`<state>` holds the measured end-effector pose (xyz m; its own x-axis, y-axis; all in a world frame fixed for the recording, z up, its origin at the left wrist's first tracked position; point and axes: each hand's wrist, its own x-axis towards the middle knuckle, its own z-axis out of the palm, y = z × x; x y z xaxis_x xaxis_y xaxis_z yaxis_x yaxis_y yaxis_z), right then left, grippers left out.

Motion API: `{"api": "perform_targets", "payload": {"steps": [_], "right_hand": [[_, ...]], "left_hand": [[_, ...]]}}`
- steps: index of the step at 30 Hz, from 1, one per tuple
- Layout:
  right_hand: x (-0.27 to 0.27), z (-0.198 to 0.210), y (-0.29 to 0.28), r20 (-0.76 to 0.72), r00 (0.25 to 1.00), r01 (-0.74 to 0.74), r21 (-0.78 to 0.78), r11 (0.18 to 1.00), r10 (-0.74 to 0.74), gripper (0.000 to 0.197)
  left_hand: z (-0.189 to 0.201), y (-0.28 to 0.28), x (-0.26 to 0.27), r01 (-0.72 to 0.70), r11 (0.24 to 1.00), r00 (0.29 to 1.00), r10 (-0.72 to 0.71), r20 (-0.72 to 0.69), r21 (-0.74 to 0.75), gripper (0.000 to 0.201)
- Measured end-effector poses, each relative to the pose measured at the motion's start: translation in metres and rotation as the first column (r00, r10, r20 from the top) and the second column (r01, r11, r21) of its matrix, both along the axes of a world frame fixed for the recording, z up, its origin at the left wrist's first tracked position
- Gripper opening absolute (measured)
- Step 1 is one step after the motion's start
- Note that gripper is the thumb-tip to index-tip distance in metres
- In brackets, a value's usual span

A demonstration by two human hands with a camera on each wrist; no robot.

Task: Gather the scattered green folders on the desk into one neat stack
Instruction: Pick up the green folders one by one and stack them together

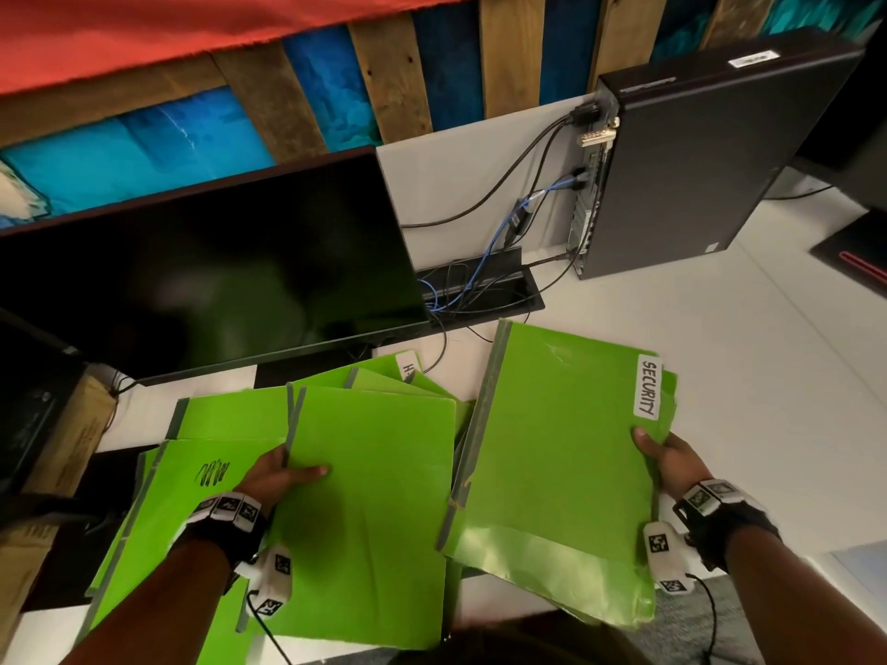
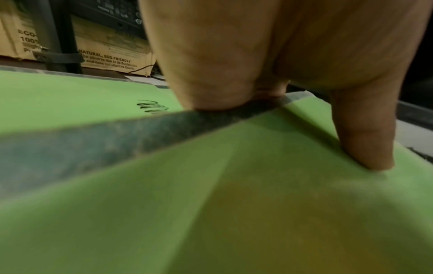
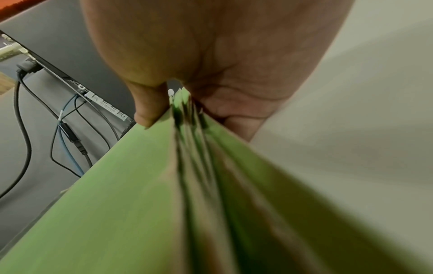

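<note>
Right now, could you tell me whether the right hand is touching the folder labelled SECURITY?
Touching. The head view shows the right hand gripping the SECURITY folder, thumb pressed on its cover.

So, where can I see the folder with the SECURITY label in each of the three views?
Head: the SECURITY folder is centre-right, top of a bundle held by the right hand.
Left wrist: not in it; only other green folders show.
Right wrist: its cover fills the lower left, seen edge-on under the thumb.
Shared landmark: the blue cable behind the black computer.
</note>
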<state>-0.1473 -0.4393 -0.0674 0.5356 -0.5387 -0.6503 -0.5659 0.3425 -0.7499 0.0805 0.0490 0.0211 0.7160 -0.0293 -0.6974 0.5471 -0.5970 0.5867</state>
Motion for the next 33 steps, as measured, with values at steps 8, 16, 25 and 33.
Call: {"api": "perform_targets", "payload": {"steps": [8, 16, 25, 33], "right_hand": [[-0.002, 0.001, 0.000, 0.008, 0.999, -0.037, -0.019, 0.999, 0.037, 0.047], [-0.009, 0.006, 0.005, 0.059, 0.997, -0.044, -0.009, 0.999, 0.044, 0.044], [-0.010, 0.003, 0.002, 0.043, 0.995, -0.092, -0.063, 0.994, 0.095, 0.054], [-0.013, 0.007, 0.001, -0.010, 0.986, -0.165, -0.129, 0.978, 0.165, 0.050]], "left_hand": [[0.043, -0.021, -0.021, 0.043, 0.998, 0.992, -0.037, 0.117, -0.049, 0.028], [0.136, -0.003, 0.012, -0.060, 0.922, 0.927, 0.193, 0.321, -0.383, 0.034], [0.109, -0.144, -0.020, 0.169, 0.860, 0.876, 0.092, 0.473, -0.482, 0.029], [0.012, -0.237, -0.047, 0.192, 0.953, 0.800, -0.291, 0.525, 0.236, 0.050]]}}
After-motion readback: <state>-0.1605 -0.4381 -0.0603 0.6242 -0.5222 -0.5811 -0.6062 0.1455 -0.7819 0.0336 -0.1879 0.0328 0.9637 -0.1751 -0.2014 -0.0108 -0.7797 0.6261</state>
